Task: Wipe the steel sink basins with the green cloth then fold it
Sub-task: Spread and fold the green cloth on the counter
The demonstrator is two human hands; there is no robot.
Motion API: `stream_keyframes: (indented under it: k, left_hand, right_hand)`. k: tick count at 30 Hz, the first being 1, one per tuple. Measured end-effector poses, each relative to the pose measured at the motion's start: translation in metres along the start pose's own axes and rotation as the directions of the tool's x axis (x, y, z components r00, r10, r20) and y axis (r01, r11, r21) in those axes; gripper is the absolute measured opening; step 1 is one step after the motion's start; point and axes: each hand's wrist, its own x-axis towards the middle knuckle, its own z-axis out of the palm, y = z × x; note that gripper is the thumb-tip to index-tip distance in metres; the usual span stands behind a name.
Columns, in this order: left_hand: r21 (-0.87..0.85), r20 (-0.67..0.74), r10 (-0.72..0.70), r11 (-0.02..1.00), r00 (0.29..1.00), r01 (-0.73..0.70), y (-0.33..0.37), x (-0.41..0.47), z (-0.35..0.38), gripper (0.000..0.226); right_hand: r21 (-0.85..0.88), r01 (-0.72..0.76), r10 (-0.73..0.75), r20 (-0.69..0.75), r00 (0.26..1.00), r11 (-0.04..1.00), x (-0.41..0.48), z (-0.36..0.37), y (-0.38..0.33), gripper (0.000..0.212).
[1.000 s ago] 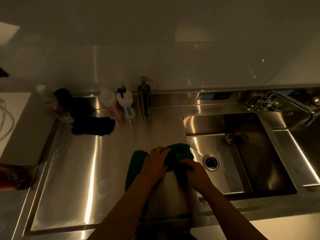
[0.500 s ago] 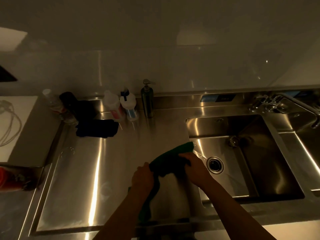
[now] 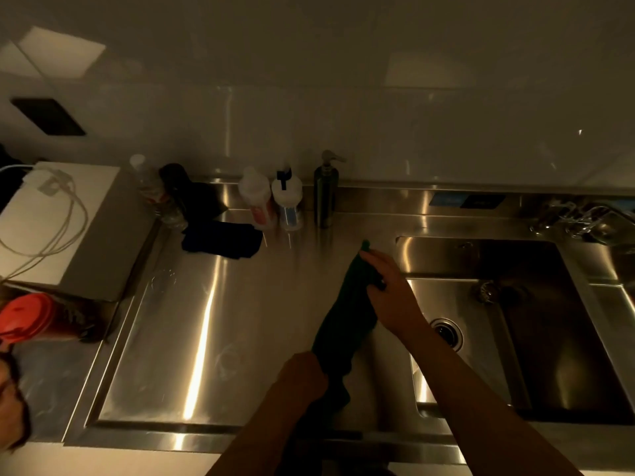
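The green cloth (image 3: 345, 324) is stretched into a long strip over the steel drainboard (image 3: 206, 321), just left of the sink basin (image 3: 549, 338). My right hand (image 3: 388, 290) grips its far end near the basin's left rim. Nearer to me, my left hand (image 3: 302, 376) holds the near end, with the cloth's tail hanging below it. The basin is steel with a round drain (image 3: 446, 333) on a raised ledge. Part of a second basin (image 3: 623, 266) shows at the far right edge.
A steel soap pump (image 3: 324, 194), two white bottles (image 3: 271, 201) and a dark cloth (image 3: 223, 240) stand at the back of the drainboard. The faucet (image 3: 577, 218) is at the back right. A white box with a cable (image 3: 58, 221) and a red-lidded cup (image 3: 31, 321) are on the left.
The cloth was bunched under both hands on the drainboard. My right hand has pulled one end away from me and my left hand has drawn back, stretching it into a strip.
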Motion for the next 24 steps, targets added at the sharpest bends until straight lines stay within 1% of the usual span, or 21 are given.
stream_keyframes:
  k: [2,3,4,5,7,8,9,11,13,14,16,17,20,22,24]
  left_hand:
    - [0.016,-0.087,0.011,1.000,0.996,-0.010,0.003,-0.003,-0.008,0.034]
    - [0.010,-0.154,0.024,1.000,0.988,-0.023,0.005,-0.003,-0.012,0.032]
    - [-0.006,-0.223,0.044,0.999,0.974,-0.047,0.007,-0.004,-0.016,0.031]
    - [-0.020,-0.281,0.072,0.997,0.957,-0.080,0.009,-0.004,-0.019,0.031]
    - [-0.020,-0.345,0.128,0.990,0.930,-0.143,0.011,0.000,-0.024,0.033]
    - [-0.008,-0.360,0.149,0.987,0.921,-0.162,0.010,0.003,-0.026,0.034]
    - [0.005,-0.371,0.168,0.984,0.914,-0.179,0.009,0.007,-0.028,0.037]
    - [0.059,-0.376,0.216,0.976,0.901,-0.209,0.003,0.017,-0.028,0.043]
    - [0.115,-0.358,0.263,0.965,0.896,-0.237,-0.002,0.028,-0.028,0.049]
    - [0.110,-0.345,0.265,0.964,0.900,-0.242,-0.004,0.034,-0.027,0.052]
    - [0.084,-0.322,0.253,0.968,0.912,-0.238,-0.005,0.044,-0.026,0.058]
    - [0.123,-0.308,0.266,0.963,0.914,-0.239,-0.004,0.049,-0.024,0.063]
    - [0.407,-0.231,0.327,0.888,0.917,-0.214,-0.006,0.061,-0.013,0.078]
    - [0.492,-0.212,0.336,0.848,0.918,-0.196,-0.012,0.068,-0.007,0.082]
    - [0.520,-0.222,0.347,0.833,0.911,-0.190,-0.021,0.072,-0.006,0.085]
  right_hand:
    - [0.050,0.019,-0.017,-0.039,0.999,0.999,0.009,-0.006,-0.007,0.069]
    - [0.044,0.017,-0.015,-0.048,0.999,0.999,0.013,-0.009,-0.007,0.072]
    - [0.001,0.002,-0.002,-0.046,0.999,1.000,0.015,-0.011,-0.004,0.074]
    - [-0.087,-0.033,0.030,-0.036,0.999,0.996,0.017,-0.012,0.002,0.078]
    - [-0.284,-0.151,0.153,-0.017,0.988,0.947,0.014,-0.011,0.022,0.082]
    - [-0.348,-0.201,0.211,-0.008,0.977,0.916,0.010,-0.007,0.034,0.081]
    - [-0.403,-0.219,0.245,0.015,0.969,0.889,0.003,0.000,0.045,0.077]
    - [-0.496,-0.178,0.271,0.121,0.955,0.850,-0.015,0.017,0.064,0.069]
    - [-0.502,-0.147,0.295,0.228,0.928,0.852,-0.033,0.037,0.078,0.066]
    - [-0.494,-0.147,0.304,0.254,0.918,0.857,-0.042,0.045,0.082,0.066]
    - [-0.531,-0.103,0.285,0.273,0.919,0.841,-0.055,0.059,0.091,0.065]
    - [-0.589,-0.057,0.275,0.287,0.918,0.806,-0.061,0.065,0.096,0.067]
    - [-0.728,0.048,0.283,0.326,0.902,0.684,-0.074,0.074,0.108,0.071]
    - [-0.763,0.074,0.279,0.323,0.905,0.642,-0.078,0.075,0.113,0.070]
    - [-0.797,0.097,0.275,0.316,0.908,0.596,-0.079,0.072,0.115,0.070]
